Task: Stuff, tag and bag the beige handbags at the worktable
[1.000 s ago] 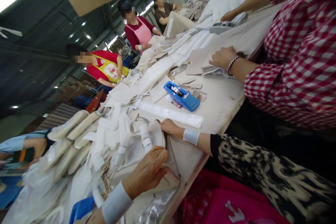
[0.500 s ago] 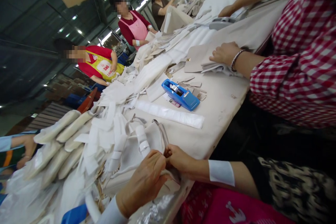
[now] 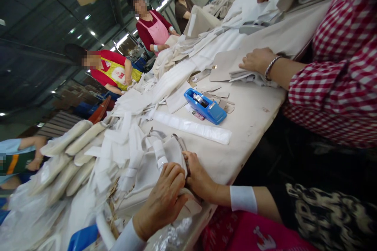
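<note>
A pale beige handbag [image 3: 146,170] lies on the table in front of me, its handle wrapped in white padding. My left hand [image 3: 163,198] rests over the near part of the bag, fingers bent around its edge. On the bag's right side, my right hand [image 3: 201,178] grips the edge, its index finger stretched up along the side. The two hands almost meet there, and the fingertips of both are partly hidden. Beyond the bag lies a long white padding strip [image 3: 193,126].
A blue tape dispenser [image 3: 205,106] stands past the strip. Several plastic-wrapped beige pieces [image 3: 69,157] are piled at left. A co-worker's hand [image 3: 259,62] presses a beige panel at right. White sheets [image 3: 173,78] cover the table's far side, where other people stand.
My right hand has shifted slightly up along the bag's edge, its index finger now straighter. My left hand has loosened a little. The co-worker's far hand has moved away from the grey piece.
</note>
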